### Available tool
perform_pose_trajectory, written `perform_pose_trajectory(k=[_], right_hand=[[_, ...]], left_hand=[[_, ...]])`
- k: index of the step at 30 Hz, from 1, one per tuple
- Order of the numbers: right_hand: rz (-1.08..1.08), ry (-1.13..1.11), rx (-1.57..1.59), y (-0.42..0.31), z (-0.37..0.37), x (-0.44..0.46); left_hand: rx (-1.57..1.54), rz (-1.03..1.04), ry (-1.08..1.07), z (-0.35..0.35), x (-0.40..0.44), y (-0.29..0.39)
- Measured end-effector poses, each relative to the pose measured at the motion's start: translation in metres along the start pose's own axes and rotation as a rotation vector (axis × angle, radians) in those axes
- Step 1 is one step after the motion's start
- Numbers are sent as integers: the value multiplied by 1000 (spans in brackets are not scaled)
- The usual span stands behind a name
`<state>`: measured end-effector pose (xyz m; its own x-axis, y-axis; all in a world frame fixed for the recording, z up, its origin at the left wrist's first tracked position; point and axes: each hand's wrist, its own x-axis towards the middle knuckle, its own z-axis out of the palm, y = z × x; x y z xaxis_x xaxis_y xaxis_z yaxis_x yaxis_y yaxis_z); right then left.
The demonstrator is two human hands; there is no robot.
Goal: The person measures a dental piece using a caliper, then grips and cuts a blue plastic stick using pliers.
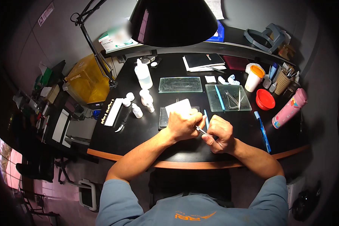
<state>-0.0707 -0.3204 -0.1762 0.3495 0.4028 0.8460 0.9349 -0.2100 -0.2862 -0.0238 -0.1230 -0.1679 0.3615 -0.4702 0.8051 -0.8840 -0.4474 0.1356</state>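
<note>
My left hand (184, 126) is closed in a fist above the near middle of the black table. Beside it, my right hand (220, 132) is closed, its thumb and bent fingers pinched together. Between them runs a small silver metal tool (201, 130), gripped by both hands; its ends are hidden in the fingers, so its exact kind cannot be told. Behind my left hand lies a white paper pad (178, 106) on a dark flat block (163, 118), partly covered by the hand. A light blue stick-like instrument (206, 116) lies just beyond the gap between the hands.
A glass slab (214, 103) with instruments lies behind my right hand, a second glass plate (180, 85) farther back. Bottles (143, 77) stand left; a red bowl (265, 99), pink bottle (290, 108) and blue toothbrush (263, 132) are right. A black lamp shade (173, 22) hangs overhead.
</note>
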Motion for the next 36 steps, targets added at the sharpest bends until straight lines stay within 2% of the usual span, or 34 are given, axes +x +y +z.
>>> perform_pose_trajectory(k=[5, 15, 18, 22, 23, 36], right_hand=[[52, 10, 37, 6, -1, -5], [262, 66, -30, 28, -20, -12], [265, 76, -28, 30, -22, -11], [284, 64, -58, 33, -26, -11], [271, 73, -43, 34, -26, -10], [251, 48, -7, 31, -27, -11]], left_hand=[[-17, 3, 0, -2, 0, 5], [-172, -147, -142, -8, 0, 12], [-209, -204, -162, -7, 0, 14], [-168, -172, -108, 1, -2, 11], [-161, -197, -171, -1, -1, 12], [-198, -232, -196, -3, 3, 14]])
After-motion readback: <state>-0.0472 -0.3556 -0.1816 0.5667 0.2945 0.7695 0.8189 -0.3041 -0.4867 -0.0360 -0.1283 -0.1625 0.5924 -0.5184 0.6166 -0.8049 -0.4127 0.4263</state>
